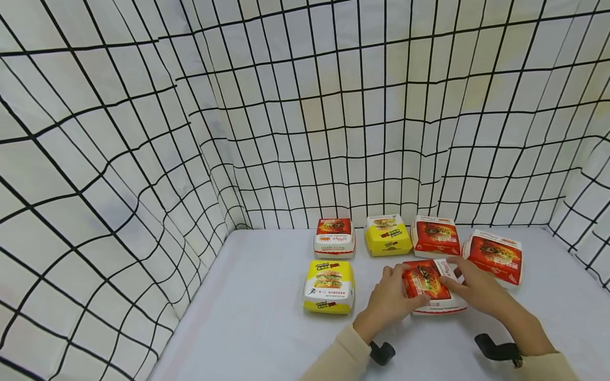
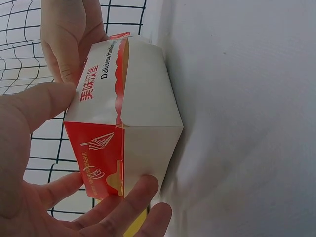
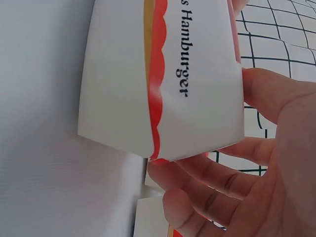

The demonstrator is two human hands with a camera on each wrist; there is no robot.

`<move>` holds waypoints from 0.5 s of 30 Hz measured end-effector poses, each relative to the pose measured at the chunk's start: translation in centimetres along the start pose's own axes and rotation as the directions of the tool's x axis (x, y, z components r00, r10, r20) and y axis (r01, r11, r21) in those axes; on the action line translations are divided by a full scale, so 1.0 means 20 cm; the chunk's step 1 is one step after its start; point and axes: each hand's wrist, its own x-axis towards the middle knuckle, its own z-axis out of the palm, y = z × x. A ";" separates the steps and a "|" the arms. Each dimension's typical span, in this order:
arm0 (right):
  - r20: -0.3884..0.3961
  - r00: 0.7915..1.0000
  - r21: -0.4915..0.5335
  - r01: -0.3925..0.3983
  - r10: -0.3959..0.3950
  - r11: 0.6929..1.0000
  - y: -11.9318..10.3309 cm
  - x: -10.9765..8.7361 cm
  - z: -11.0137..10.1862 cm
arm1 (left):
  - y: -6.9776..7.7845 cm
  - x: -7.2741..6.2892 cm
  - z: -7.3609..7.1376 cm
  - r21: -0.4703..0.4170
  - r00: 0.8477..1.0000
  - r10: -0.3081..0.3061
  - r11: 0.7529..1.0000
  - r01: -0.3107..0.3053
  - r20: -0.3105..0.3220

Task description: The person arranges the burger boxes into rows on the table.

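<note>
A red and white hamburger box point(image 1: 426, 283) sits on the white surface between both hands, its lid closed. My left hand point(image 1: 388, 299) grips its left side, thumb over the top edge and fingers spread along the red side panel in the left wrist view. From the other side my right hand point(image 1: 483, 291) holds the same box, thumb on the lid. In the right wrist view, the right fingers point(image 3: 212, 185) lie against the end of the box point(image 3: 113, 94), at the scalloped red lid edge. Part of the box's far side is hidden.
Left of the hands lies a yellow and white burger box point(image 1: 329, 288). Behind stand a red box point(image 1: 335, 238), a yellow box point(image 1: 388, 235) and a second red box point(image 1: 434, 235). Another red box point(image 1: 495, 259) sits close beyond the right hand. A black-gridded white backdrop point(image 1: 324, 116) encloses the table.
</note>
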 end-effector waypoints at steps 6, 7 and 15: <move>-0.006 1.000 -0.014 0.007 -0.007 1.000 0.01 0.01 0.01 | 0.00 0.01 0.00 0.010 1.000 0.007 1.000 -0.007 0.001; -0.007 1.000 -0.012 0.005 -0.005 1.000 0.01 0.01 0.01 | -0.01 0.01 0.00 0.010 1.000 0.008 1.000 -0.008 0.001; -0.025 0.999 -0.020 0.040 -0.040 0.999 0.01 0.00 0.03 | 0.00 0.00 -0.01 -0.003 1.000 0.009 1.000 -0.009 0.013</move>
